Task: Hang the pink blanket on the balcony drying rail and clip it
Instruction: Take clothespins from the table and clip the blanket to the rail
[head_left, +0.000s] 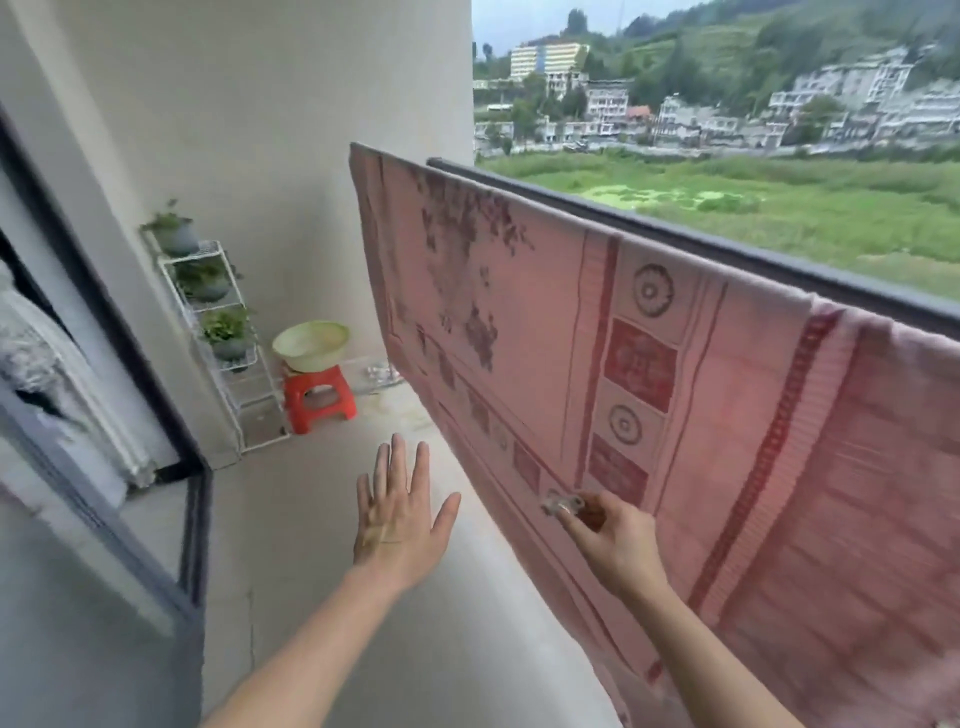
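The pink blanket (675, 405), patterned with dark red squares and circles, hangs draped over the dark balcony rail (727, 244) and falls toward the floor. My right hand (608, 540) is in front of its lower part and pinches a small clear clip (561, 503) between thumb and fingers. The clip sits just off the cloth's surface; I cannot tell whether it touches. My left hand (400, 509) hovers over the floor to the left of the blanket, fingers spread and straight, holding nothing.
A white wire plant rack (218, 332) with potted plants stands in the far corner. Beside it a red plastic stool (319, 397) carries a pale green basin (310, 344). A dark-framed sliding door (156, 415) runs along the left. Beyond the rail lie fields and buildings.
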